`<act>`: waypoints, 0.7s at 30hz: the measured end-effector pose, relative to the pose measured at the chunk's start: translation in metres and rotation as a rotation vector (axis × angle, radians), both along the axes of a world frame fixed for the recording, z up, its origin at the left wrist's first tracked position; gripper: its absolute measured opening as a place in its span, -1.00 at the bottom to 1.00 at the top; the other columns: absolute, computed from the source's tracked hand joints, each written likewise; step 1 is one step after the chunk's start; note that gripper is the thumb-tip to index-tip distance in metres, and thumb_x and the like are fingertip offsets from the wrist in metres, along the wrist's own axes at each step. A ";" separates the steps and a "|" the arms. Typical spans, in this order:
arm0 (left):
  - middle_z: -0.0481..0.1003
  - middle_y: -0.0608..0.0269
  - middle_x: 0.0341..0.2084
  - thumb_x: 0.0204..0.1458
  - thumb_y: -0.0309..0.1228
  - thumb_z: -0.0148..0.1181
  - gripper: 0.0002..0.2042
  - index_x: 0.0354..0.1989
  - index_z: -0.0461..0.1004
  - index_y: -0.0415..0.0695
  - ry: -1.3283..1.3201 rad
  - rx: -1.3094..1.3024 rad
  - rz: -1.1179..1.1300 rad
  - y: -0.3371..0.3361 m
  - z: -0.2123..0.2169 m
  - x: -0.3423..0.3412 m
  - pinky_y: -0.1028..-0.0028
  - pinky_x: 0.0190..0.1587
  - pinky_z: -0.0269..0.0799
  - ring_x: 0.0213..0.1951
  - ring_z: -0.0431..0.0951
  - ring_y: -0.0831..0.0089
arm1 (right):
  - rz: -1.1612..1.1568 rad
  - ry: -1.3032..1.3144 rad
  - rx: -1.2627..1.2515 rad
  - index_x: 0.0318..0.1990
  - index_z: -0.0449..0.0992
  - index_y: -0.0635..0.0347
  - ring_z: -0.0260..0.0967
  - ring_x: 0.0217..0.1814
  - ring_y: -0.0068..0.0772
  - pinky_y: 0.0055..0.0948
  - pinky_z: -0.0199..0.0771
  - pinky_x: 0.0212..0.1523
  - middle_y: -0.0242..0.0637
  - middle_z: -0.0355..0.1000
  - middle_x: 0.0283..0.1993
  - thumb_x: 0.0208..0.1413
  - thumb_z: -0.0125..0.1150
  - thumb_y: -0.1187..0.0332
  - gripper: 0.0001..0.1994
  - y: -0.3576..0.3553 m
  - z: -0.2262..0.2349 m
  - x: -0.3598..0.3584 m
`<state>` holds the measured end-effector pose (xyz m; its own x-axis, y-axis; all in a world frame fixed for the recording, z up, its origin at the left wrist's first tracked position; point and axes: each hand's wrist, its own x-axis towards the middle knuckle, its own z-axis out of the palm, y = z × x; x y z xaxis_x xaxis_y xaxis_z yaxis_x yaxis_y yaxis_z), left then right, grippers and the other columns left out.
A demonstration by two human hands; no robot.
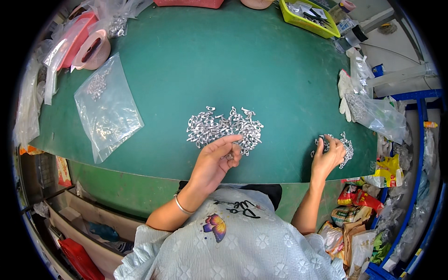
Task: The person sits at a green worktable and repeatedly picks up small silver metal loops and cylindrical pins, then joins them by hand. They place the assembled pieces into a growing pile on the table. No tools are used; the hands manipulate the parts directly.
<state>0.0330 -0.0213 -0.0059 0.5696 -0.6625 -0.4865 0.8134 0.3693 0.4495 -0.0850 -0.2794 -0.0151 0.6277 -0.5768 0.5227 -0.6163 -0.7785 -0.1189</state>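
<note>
A loose heap of small silver metal pieces with oval holes (205, 129) lies on the green table in front of me. My left hand (218, 156) is at the heap's near edge, its index finger reaching over the pieces and the other fingers curled in. Whatever its fingers hold, if anything, is hidden. Farther right, my right hand (328, 156) rests over a smaller pile of similar silver pieces (347, 148), partly covering it. Its thumb and index finger come together at the pile's left side, and what is between them is too small to name.
A clear plastic bag (112, 114) with a few small parts lies on the left. Beyond it stand a pink bowl (95, 51) and plastic bags. A yellow-green tray (310, 21) is at the far right. Gloves (345, 88) and a filled clear bag (375, 116) lie along the right edge.
</note>
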 end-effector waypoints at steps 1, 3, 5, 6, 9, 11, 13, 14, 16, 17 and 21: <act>0.31 0.33 -0.52 0.09 -0.51 -0.09 -0.74 -0.07 0.35 -0.33 -0.020 0.012 0.016 -0.002 -0.001 -0.001 0.60 -0.48 0.19 -0.51 0.23 0.61 | 0.080 -0.061 0.076 -0.32 0.50 0.23 0.26 -0.18 -0.11 -0.24 0.20 -0.11 -0.16 0.37 -0.33 -0.13 0.22 0.45 -0.84 0.009 0.006 0.010; 0.33 0.33 -0.50 0.09 -0.52 -0.09 -0.75 -0.07 0.36 -0.32 -0.061 0.033 0.041 -0.005 -0.004 -0.005 0.61 -0.48 0.18 -0.52 0.22 0.62 | 0.418 -0.104 0.393 -0.31 0.50 0.22 0.26 -0.14 -0.16 -0.26 0.21 -0.09 -0.17 0.38 -0.27 -0.15 0.23 0.44 -0.81 0.036 0.008 0.033; 0.31 0.35 -0.52 0.09 -0.51 -0.09 -0.75 -0.09 0.37 -0.31 -0.063 0.022 0.018 -0.006 -0.003 -0.007 0.62 -0.49 0.16 -0.53 0.21 0.64 | 0.571 0.004 0.414 -0.29 0.50 0.21 0.25 -0.14 -0.21 -0.35 0.18 -0.14 -0.22 0.37 -0.24 -0.16 0.24 0.46 -0.79 0.064 0.000 0.057; 0.31 0.36 -0.53 0.09 -0.51 -0.09 -0.76 -0.09 0.38 -0.31 -0.065 0.017 0.005 -0.006 -0.002 -0.007 0.62 -0.50 0.14 -0.53 0.20 0.64 | 0.587 0.012 0.411 -0.29 0.50 0.20 0.24 -0.15 -0.24 -0.34 0.15 -0.18 -0.25 0.36 -0.23 -0.16 0.23 0.46 -0.80 0.070 -0.008 0.066; 0.28 0.38 -0.55 0.10 -0.49 -0.09 -0.77 -0.11 0.39 -0.30 -0.099 -0.011 -0.028 -0.005 0.000 -0.008 0.64 -0.52 0.10 -0.55 0.16 0.67 | 0.573 0.029 0.389 -0.37 0.50 0.19 0.26 -0.19 -0.26 -0.33 0.12 -0.21 -0.30 0.37 -0.32 -0.16 0.23 0.47 -0.86 0.071 -0.020 0.076; 0.26 0.40 -0.56 0.10 -0.49 -0.07 -0.78 -0.12 0.39 -0.30 -0.110 0.032 -0.032 -0.004 0.002 -0.007 0.64 -0.53 0.08 -0.55 0.14 0.68 | 0.581 -0.049 0.511 -0.38 0.50 0.21 0.27 -0.23 -0.31 -0.39 0.14 -0.22 -0.30 0.39 -0.34 -0.14 0.22 0.50 -0.89 0.071 -0.013 0.070; 0.26 0.42 -0.56 0.09 -0.50 -0.04 -0.78 -0.13 0.39 -0.29 -0.128 0.053 -0.033 -0.002 0.001 -0.007 0.64 -0.53 0.08 -0.55 0.14 0.70 | 0.597 -0.142 0.762 -0.38 0.51 0.24 0.27 -0.26 -0.38 -0.45 0.16 -0.22 -0.32 0.41 -0.34 -0.12 0.20 0.53 -0.90 0.077 -0.002 0.062; 0.25 0.44 -0.56 0.06 -0.51 -0.01 -0.78 -0.13 0.40 -0.28 -0.193 0.082 -0.039 -0.003 0.003 -0.008 0.65 -0.52 0.08 -0.54 0.14 0.71 | 0.601 -0.198 0.949 -0.37 0.50 0.25 0.27 -0.27 -0.43 -0.49 0.17 -0.23 -0.33 0.42 -0.33 -0.10 0.19 0.55 -0.91 0.081 0.003 0.056; 0.24 0.47 -0.57 0.02 -0.52 0.07 -0.78 -0.13 0.41 -0.26 -0.322 0.140 -0.051 -0.009 0.009 -0.011 0.67 -0.49 0.07 -0.53 0.15 0.72 | 0.608 -0.321 1.332 -0.33 0.49 0.33 0.25 -0.26 -0.56 -0.59 0.20 -0.24 -0.32 0.44 -0.28 -0.08 0.14 0.64 -0.88 0.088 0.012 0.043; 0.24 0.48 -0.57 -0.01 -0.54 0.09 -0.77 -0.13 0.41 -0.24 -0.405 0.140 -0.047 -0.011 0.012 -0.012 0.68 -0.48 0.07 -0.52 0.15 0.73 | 0.640 -0.348 1.394 -0.33 0.49 0.34 0.25 -0.25 -0.55 -0.59 0.21 -0.24 -0.31 0.43 -0.28 -0.08 0.14 0.65 -0.87 0.091 0.016 0.039; 0.21 0.49 -0.59 -0.11 -0.61 0.18 -0.79 -0.24 0.49 -0.21 -0.597 0.148 -0.052 -0.015 0.026 -0.018 0.69 -0.42 0.07 -0.50 0.15 0.71 | 0.756 -0.450 1.584 -0.32 0.46 0.39 0.26 -0.21 -0.44 -0.50 0.25 -0.20 -0.21 0.41 -0.30 -0.11 0.13 0.72 -0.84 0.103 0.031 0.029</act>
